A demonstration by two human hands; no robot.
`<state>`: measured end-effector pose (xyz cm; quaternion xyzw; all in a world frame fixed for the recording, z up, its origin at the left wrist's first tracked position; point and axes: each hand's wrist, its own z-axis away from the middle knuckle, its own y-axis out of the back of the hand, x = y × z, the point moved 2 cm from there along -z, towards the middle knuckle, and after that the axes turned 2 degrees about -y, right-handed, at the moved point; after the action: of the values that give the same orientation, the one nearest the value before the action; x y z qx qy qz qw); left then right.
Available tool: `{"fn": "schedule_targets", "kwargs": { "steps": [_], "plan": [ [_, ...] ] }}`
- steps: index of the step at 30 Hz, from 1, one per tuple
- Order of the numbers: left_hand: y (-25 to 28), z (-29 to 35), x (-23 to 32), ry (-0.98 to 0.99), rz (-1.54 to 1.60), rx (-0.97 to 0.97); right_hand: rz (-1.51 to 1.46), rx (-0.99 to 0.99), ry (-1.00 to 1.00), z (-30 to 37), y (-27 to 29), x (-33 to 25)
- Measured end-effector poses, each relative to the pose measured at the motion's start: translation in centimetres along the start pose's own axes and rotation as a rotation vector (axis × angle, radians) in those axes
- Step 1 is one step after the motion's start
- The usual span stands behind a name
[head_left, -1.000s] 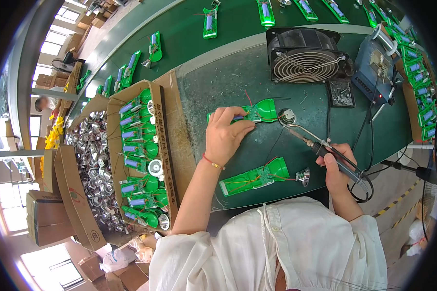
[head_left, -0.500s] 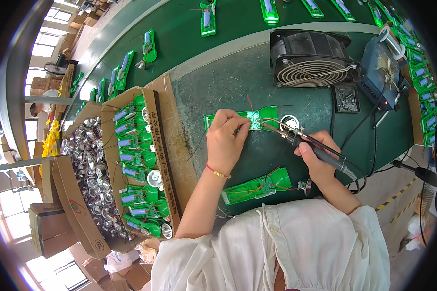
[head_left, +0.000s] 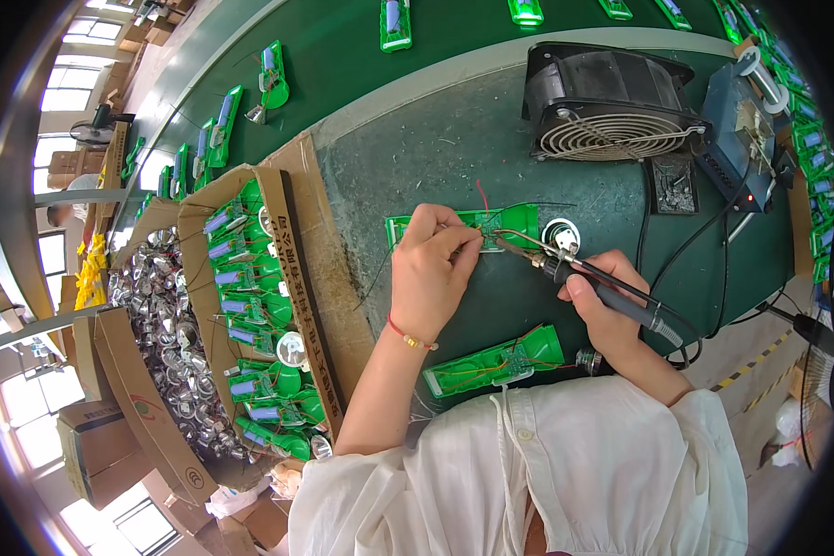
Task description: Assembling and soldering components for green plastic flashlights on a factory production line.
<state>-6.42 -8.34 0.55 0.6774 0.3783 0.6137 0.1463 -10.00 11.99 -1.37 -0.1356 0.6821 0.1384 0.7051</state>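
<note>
A green flashlight housing point(head_left: 521, 220) lies on the bench with a small circuit board point(head_left: 488, 225) in it and thin red and black wires sticking out. My left hand point(head_left: 433, 269) is closed in a pinch over the board; what its fingertips hold is hidden. In my right hand point(head_left: 606, 301) is a soldering iron point(head_left: 641, 318) with a thin metal tube beside its tip. The tip points left and reaches the board close to my left fingertips. A white round lamp part point(head_left: 562, 235) sits at the housing's right end.
Nearer me lies a second green housing point(head_left: 463, 373) with wires and a reflector point(head_left: 587, 361). A cardboard box point(head_left: 310, 338) of wired housings stands left, beside heaped reflectors point(head_left: 167, 324). A fan point(head_left: 612, 134), a tray point(head_left: 674, 185) and a blue soldering station point(head_left: 727, 153) stand at the back right.
The view has shifted slightly. Both hands keep their grips, and the iron's tip stays at the board beside my left fingertips.
</note>
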Motion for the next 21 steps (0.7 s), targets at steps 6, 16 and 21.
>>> {"fn": "schedule_targets", "kwargs": {
  "steps": [6,16,21],
  "plan": [
    [-0.2,-0.1,-0.2,0.012,0.031,-0.004,-0.026,0.048,0.004,0.3,0.1,0.2],
    [-0.3,-0.3,-0.4,0.002,0.049,0.007,-0.093,0.153,0.04,1.7,2.0,-0.4],
    [-0.1,-0.4,-0.2,0.026,0.036,-0.015,-0.108,0.163,0.038,2.5,2.7,-0.2]
  ]
}}
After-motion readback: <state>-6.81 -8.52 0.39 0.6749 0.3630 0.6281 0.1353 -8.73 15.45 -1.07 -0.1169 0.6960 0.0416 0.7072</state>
